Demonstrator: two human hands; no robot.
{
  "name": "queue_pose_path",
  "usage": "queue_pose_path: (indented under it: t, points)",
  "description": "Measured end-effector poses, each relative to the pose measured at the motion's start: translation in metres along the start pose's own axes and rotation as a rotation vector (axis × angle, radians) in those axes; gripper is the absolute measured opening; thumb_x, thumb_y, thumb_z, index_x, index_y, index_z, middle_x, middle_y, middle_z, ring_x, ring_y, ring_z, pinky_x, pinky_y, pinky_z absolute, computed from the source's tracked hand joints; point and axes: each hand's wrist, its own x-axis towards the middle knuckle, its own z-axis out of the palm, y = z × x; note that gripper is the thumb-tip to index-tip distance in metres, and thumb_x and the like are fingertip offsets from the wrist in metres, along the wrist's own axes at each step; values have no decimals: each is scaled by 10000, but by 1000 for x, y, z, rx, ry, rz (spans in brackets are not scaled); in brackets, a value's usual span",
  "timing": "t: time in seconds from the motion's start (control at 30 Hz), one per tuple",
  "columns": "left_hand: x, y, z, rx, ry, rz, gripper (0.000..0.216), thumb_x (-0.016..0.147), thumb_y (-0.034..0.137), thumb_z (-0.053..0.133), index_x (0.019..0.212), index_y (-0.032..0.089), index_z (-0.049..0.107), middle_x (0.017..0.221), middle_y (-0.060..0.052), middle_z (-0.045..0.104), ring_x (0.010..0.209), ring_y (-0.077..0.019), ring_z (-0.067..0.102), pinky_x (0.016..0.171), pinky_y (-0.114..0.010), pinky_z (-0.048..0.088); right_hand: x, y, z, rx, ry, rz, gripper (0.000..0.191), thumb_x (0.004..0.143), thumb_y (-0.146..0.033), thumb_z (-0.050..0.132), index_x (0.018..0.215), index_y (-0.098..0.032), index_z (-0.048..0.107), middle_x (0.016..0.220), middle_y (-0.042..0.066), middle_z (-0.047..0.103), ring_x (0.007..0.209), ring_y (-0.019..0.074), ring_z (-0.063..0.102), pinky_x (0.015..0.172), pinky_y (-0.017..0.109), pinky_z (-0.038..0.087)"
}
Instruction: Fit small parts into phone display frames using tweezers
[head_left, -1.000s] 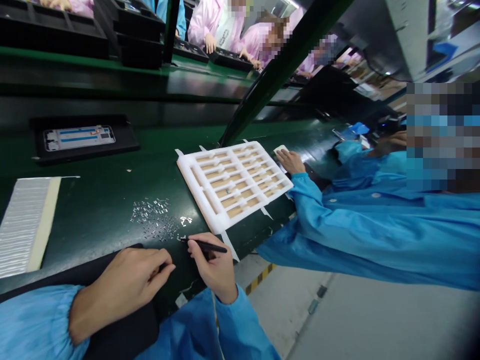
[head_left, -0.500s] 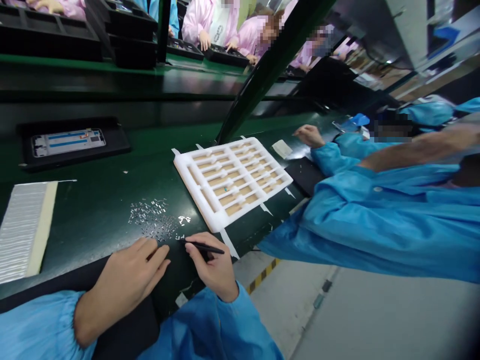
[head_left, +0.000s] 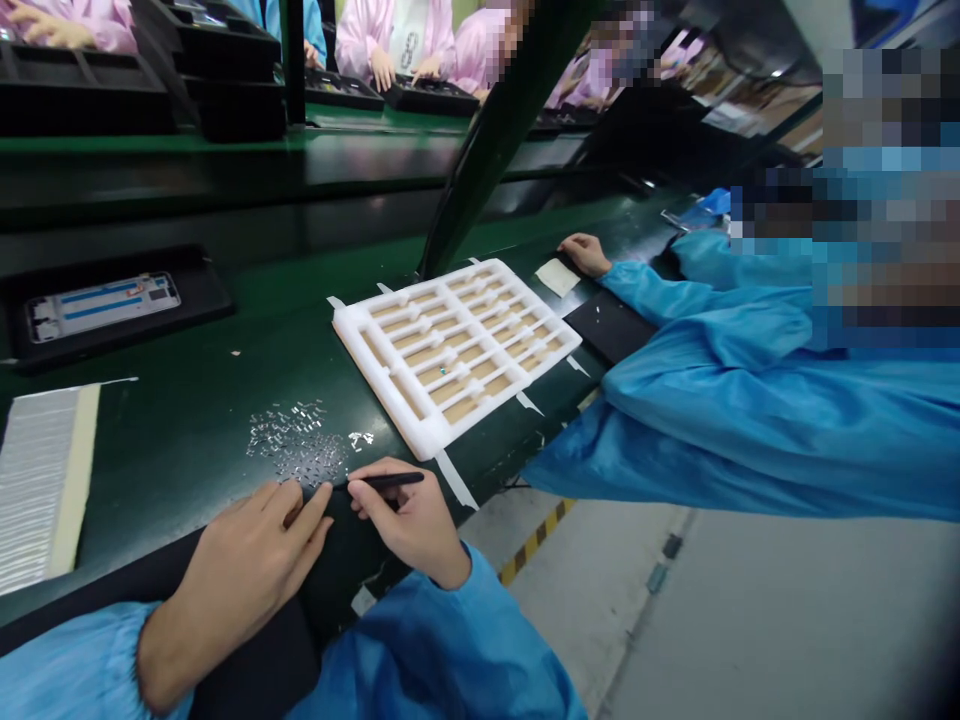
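My right hand [head_left: 412,525] grips a slim black pen-like tool [head_left: 394,481], its thin end pointing left toward my other hand. My left hand [head_left: 247,565] rests at the near edge of the green table, fingers bent and held close together. Its fingertips meet the tool's thin end; whatever they hold is hidden. Just beyond both hands lies a scatter of tiny shiny metal pieces [head_left: 296,440]. A smaller cluster of whitish pieces [head_left: 361,440] sits to the right of the scatter.
A white slotted foam tray [head_left: 442,430] is taped down at centre right. To the left are a black tray [head_left: 217,290] with a phone-like panel and a ribbed silvery sheet [head_left: 41,480]. A co-worker's blue sleeve [head_left: 712,400] reaches in from the right. A dark green post [head_left: 487,150] slants behind.
My right hand has shifted left with the tool, bringing its thin end to my left fingertips. The view has swung slightly, and the co-worker's hand has moved toward the pale pad.
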Motion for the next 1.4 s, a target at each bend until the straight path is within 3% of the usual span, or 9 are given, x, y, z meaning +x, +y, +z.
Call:
queue_pose_path:
  t: [0.27, 0.57, 0.7, 0.87, 0.97, 1.23, 1.4]
  points:
    - [2, 2, -2, 42, -64, 11, 383, 1118, 228, 406, 1177, 123, 769, 778, -35, 565, 686, -202, 563, 603, -370, 367, 0, 1, -2, 15, -14, 9, 191, 962, -353, 758, 956, -174, 824, 874, 67, 773, 691, 166, 768, 620, 251, 669]
    - [1, 3, 2, 43, -75, -4, 342, 1111, 241, 436, 1199, 128, 746, 810, -39, 593, 730, -214, 569, 646, -375, 373, -9, 1, 5, 70, 245, -7, 199, 960, -352, 770, 974, -157, 808, 883, 64, 735, 643, 146, 739, 555, 233, 684]
    - [1, 2, 1, 24, -44, -8, 329, 1119, 239, 422, 1180, 123, 724, 806, -34, 581, 721, -209, 545, 650, -368, 356, -11, -1, 4, -22, 185, -68, 145, 971, -293, 746, 983, -168, 818, 905, 74, 750, 684, 160, 751, 589, 248, 673]
    - [-1, 2, 1, 19, -21, -15, 333, 1133, 258, 399, 1157, 128, 704, 828, -36, 591, 759, -211, 563, 672, -362, 373, -9, -3, -1, -129, 76, -276, 101, 946, -180, 740, 994, -189, 829, 920, 75, 791, 842, 189, 773, 755, 278, 653]
    - [-1, 2, 1, 18, -19, -24, 324, 1133, 257, 401, 1148, 131, 699, 827, -32, 592, 762, -209, 568, 671, -360, 375, -7, -2, -2, -124, 59, -305, 124, 945, -151, 736, 1014, -195, 830, 945, 75, 802, 875, 187, 777, 794, 273, 643]
    - [0, 2, 2, 15, -12, -11, 342, 1134, 265, 408, 1194, 107, 705, 832, -37, 588, 753, -209, 565, 673, -364, 384, -6, -2, -2, -103, 35, -221, 110, 956, -193, 735, 988, -185, 840, 917, 76, 797, 844, 184, 769, 772, 274, 633]
    - [-1, 1, 1, 8, -34, -1, 342, 1133, 256, 411, 1202, 134, 723, 818, -28, 576, 727, -206, 560, 644, -367, 366, -1, -2, -1, -6, -2, 17, 177, 950, -312, 746, 947, -152, 822, 837, 70, 770, 661, 156, 744, 590, 234, 621]
